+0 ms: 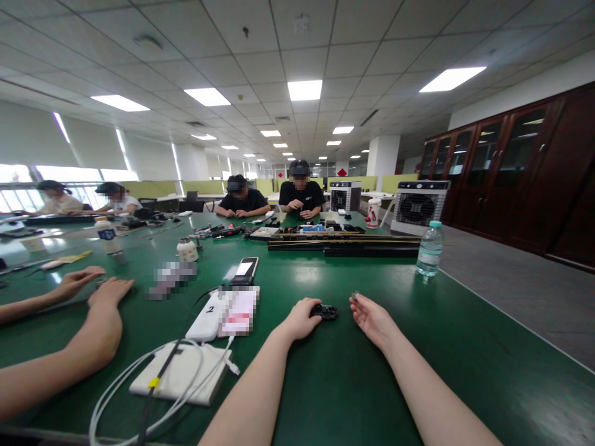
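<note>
My left hand [302, 319] rests on the green table [381, 396], its thumb and fingers closed around the left end of a small black plastic part [326, 311]. That part lies flat, and its upper side looks uneven, with details too small to make out. To its right and a little raised, my right hand [373, 319] pinches a tiny greyish piece [355, 297] between thumb and fingertips. The exact kind of this piece cannot be told. A gap of bare table separates the two hands.
Left of my arm lie a white power bank [203, 317], a phone [238, 313], a white pad [181, 371] and looped cables. A water bottle [429, 249] stands right. Dark rails [344, 243] lie ahead. A co-worker's hands [109, 291] work at left; others sit beyond.
</note>
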Demonstrator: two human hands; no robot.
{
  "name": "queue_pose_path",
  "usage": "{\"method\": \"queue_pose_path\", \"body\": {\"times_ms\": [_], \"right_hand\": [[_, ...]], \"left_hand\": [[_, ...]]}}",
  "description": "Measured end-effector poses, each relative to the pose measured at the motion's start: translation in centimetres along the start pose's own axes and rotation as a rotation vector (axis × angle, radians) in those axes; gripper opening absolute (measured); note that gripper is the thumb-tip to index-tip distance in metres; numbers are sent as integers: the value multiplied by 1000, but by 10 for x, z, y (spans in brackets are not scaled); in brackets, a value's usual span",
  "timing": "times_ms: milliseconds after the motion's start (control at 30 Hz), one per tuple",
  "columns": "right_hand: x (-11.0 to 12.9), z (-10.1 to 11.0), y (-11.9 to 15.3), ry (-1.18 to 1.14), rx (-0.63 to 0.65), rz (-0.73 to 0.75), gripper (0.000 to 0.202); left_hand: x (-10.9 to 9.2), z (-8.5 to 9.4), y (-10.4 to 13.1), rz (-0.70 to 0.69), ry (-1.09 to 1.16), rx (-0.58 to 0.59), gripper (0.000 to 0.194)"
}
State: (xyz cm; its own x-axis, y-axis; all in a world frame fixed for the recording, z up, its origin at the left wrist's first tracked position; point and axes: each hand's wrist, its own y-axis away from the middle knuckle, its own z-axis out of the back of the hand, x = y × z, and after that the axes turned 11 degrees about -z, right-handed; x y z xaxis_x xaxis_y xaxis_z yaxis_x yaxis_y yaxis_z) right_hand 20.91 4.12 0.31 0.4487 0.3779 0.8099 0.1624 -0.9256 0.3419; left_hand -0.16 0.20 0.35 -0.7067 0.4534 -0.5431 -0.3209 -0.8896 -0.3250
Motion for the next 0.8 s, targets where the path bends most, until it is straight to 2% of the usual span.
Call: {"method": "queue_pose_path", "body": {"times_ms": [400, 567, 667, 800], "right_hand": [[1, -10, 9, 83, 3, 135, 31], [-4, -14, 9, 444, -20, 355, 40], [-9, -15, 8, 705, 27, 530, 34], [-14, -17, 11, 967, 5, 658, 27]], "left_hand": [[4, -2, -1, -6, 61, -40, 48], [2, -1, 0, 5, 75, -40, 46], [2, -1, 0, 5, 79, -44, 46], [4, -2, -1, -3, 82, -52, 45]]}}
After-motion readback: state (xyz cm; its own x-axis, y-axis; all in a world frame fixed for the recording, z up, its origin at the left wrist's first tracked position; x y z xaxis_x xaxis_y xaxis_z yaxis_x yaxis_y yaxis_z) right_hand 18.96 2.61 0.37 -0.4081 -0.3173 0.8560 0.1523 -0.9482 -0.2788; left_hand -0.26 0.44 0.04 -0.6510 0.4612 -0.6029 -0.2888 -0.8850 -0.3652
